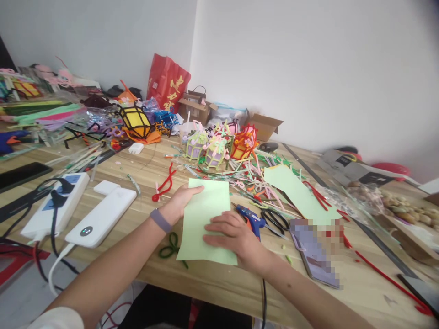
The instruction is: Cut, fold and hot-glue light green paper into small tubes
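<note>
A pale green sheet [206,203] is between the hands, long axis pointing forward; the left hand [180,202] grips its left edge; the right hand [236,237] lays straight fingers across it, whether gripping I cannot tell; just beyond lies a blue glue gun [253,217]; farther ahead, a red bag [163,80] bears gold characters, 力 legible.

The head view looks forward, down across the table [212,278].
</note>
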`<state>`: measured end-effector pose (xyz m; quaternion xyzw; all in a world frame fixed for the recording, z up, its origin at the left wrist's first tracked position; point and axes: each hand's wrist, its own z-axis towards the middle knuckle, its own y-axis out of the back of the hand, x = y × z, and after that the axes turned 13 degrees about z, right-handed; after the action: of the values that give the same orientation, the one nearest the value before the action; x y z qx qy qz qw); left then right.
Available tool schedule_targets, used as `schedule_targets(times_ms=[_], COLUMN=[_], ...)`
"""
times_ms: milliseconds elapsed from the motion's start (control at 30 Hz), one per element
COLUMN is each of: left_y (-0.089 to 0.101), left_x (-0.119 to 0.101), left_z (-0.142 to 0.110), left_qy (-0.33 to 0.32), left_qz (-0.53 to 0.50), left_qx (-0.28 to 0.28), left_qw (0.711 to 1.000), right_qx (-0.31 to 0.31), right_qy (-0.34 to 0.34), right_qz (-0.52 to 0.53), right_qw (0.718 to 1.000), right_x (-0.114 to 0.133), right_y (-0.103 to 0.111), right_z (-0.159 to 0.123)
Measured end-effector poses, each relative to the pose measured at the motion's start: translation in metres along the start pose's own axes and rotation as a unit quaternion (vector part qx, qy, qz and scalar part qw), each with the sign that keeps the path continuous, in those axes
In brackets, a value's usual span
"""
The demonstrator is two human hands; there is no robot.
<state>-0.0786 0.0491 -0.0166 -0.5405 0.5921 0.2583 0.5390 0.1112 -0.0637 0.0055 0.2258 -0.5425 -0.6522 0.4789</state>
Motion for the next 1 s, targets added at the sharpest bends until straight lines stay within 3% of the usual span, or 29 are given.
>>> schedule_targets(times_ms=[233, 300, 367, 433, 533, 633, 700, 767, 1000], left_y=[-0.004, -0.005, -0.007, -0.009, -0.012, -0.014, -0.015, -0.015, -0.017], left_x=[-0.011, -0.010, -0.006, -0.001, 0.004, 0.004, 0.001, -0.002, -0.005], left_z=[-0.008, -0.009, -0.009, -0.010, -0.012, -0.016, -0.019, -0.022, -0.022], left_qy=[0.092, 0.089, 0.059, 0.013, -0.034, -0.059, -0.080, -0.105, -0.209], left_qz=[-0.034, -0.036, -0.023, 0.001, 0.031, 0.058, 0.082, 0.108, 0.190], left_qx=[0.079, 0.083, 0.087, 0.099, 0.125, 0.148, 0.161, 0.168, 0.140], left_qw=[0.992, 0.992, 0.994, 0.995, 0.991, 0.985, 0.980, 0.974, 0.949], right_qx=[0.108, 0.105, 0.051, -0.052, -0.207, -0.273, -0.288, -0.304, -0.421], right_qy=[-0.047, -0.073, -0.127, -0.228, -0.379, -0.440, -0.462, -0.475, -0.482], right_qz=[0.037, 0.115, 0.210, 0.304, 0.442, 0.563, 0.601, 0.611, 0.586], right_qw=[0.992, 0.985, 0.968, 0.923, 0.786, 0.644, 0.585, 0.556, 0.497], right_x=[0.017, 0.019, 0.020, 0.020, 0.017, 0.010, 0.006, 0.004, 0.001], right_y=[0.020, 0.020, 0.019, 0.017, 0.014, 0.015, 0.018, 0.023, 0.029], right_z=[-0.016, -0.019, -0.017, -0.012, -0.001, 0.009, 0.012, 0.012, 0.001])
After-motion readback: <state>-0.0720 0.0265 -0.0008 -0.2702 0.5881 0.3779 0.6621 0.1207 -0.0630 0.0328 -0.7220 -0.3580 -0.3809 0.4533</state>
